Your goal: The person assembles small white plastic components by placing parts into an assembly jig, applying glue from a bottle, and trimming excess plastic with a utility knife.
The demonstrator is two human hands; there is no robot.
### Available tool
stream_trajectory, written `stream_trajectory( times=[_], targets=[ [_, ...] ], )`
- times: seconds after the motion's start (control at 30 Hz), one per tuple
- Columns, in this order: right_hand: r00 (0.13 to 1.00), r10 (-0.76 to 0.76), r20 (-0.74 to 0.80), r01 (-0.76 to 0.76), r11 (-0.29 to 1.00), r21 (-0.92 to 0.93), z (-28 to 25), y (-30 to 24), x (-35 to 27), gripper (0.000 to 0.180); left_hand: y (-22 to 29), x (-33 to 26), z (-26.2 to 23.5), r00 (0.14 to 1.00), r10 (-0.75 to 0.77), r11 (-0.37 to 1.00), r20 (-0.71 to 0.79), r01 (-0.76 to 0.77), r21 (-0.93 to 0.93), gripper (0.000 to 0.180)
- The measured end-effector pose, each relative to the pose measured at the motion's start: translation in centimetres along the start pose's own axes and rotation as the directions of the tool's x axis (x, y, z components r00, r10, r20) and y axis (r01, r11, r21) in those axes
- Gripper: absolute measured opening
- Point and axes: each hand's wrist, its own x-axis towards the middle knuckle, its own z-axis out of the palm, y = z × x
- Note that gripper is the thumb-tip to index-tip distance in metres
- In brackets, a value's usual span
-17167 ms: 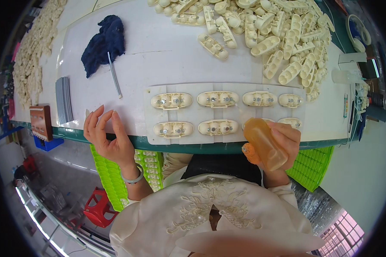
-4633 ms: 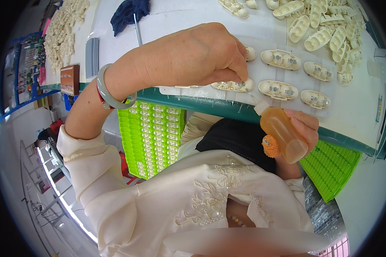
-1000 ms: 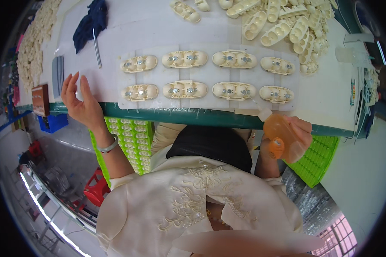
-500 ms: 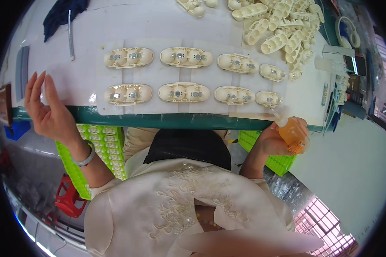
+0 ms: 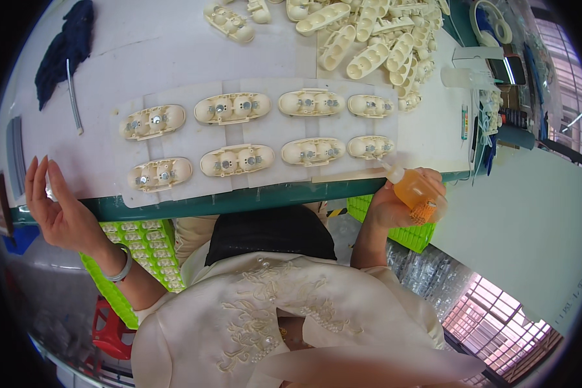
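My right hand (image 5: 387, 210) is wrapped round a squeeze bottle (image 5: 412, 189) of orange liquid, tilted with its narrow nozzle toward the upper left. The tip comes close to a cream oval plastic casing (image 5: 370, 147) at the near right end of a white board (image 5: 197, 187); whether they touch I cannot tell. Two rows of such casings lie on the board, each with rounded cups and shiny metal discs. Off the board's left end, by the table edge, my left hand (image 5: 63, 216) is raised with fingers stretched out, holding nothing.
Loose cream casings (image 5: 368, 58) are heaped at the far right. A dark blue cloth (image 5: 63, 55) and a thin grey tube (image 5: 74, 97) lie at the far left. Green crates (image 5: 110, 284) stand below the table's green edge (image 5: 239, 205). A red stool (image 5: 110, 330) is at the lower left.
The whole view has shifted and turned slightly, so the board appears farther left and tilted. Both hands keep nearly the same poses, the right one still gripping the bottle by the same casing.
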Motion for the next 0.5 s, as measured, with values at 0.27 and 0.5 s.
stream_trajectory(
  times=[0.27, 0.5],
  targets=[
    [0.949, -0.192, 0.250, 0.265, 0.915, -0.305, 1.1, -2.5, 0.8, 0.036, -0.3, 0.2, 0.1, 0.997, 0.056, 0.993, 0.043, -0.060, 0.100, 0.014],
    [0.972, -0.154, 0.179, 0.200, 0.940, -0.275, 1.2, -2.5, 0.2, 0.026, 0.1, 0.4, 0.0, 0.998, 0.035, 0.996, 0.056, -0.040, 0.074, 0.014]
  ],
)
